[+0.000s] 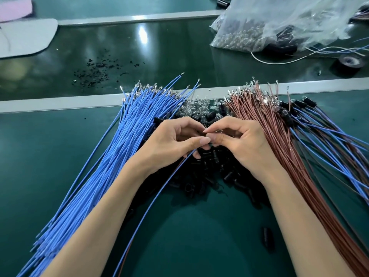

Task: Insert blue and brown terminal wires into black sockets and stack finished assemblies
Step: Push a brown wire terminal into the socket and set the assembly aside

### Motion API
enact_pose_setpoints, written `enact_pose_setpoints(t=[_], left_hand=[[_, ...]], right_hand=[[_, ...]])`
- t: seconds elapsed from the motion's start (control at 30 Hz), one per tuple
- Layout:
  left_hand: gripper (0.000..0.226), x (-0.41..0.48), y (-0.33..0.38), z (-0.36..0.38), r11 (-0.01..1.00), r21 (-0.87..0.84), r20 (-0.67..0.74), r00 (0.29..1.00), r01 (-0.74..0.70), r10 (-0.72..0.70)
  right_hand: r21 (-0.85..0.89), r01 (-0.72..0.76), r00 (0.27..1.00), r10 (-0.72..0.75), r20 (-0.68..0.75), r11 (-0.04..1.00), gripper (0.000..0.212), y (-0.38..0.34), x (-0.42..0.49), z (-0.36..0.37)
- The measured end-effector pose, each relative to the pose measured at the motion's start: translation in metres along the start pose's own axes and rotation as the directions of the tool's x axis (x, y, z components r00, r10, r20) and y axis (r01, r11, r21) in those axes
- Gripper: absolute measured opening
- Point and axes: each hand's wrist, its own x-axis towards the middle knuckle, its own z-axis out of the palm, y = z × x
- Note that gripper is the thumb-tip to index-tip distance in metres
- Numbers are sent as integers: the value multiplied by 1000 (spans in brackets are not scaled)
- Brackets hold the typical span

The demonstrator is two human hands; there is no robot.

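Left hand (171, 140) and right hand (239, 140) meet over the heap of small black plastic sockets (201, 172) mid-bench. Fingers curled, both pinch one black socket (209, 144). Thin blue terminal wire (159, 194) trails from the left grip. Wire looks light and limp, probably best pinched just behind the terminal.

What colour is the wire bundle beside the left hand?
The wire bundle is blue; head view shows it.
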Motion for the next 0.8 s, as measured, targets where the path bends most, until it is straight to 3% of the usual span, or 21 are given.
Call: enact_pose_setpoints(t=[0.17, 0.3, 0.5, 0.8], left_hand=[[21, -1, 1, -1, 998, 58, -16, 1000, 19, -18], [8, 0, -1, 1, 993, 115, -23, 999, 28, -25], [14, 0, 0, 1, 989, 143, -40, 999, 35, -29], [13, 2, 1, 5, 984, 179, -28, 999, 20, -15]], right_hand=[[-10, -6, 999, 5, -49, 1000, 20, -1, -1, 1], [-3, 19, 993, -19, -117, 1000, 22, -3, -1, 0], [-35, 53, 999, -53, -3, 998, 26, -11, -3, -4], [-98, 51, 998, -47, 45, 994, 24, -11, -4, -9]])
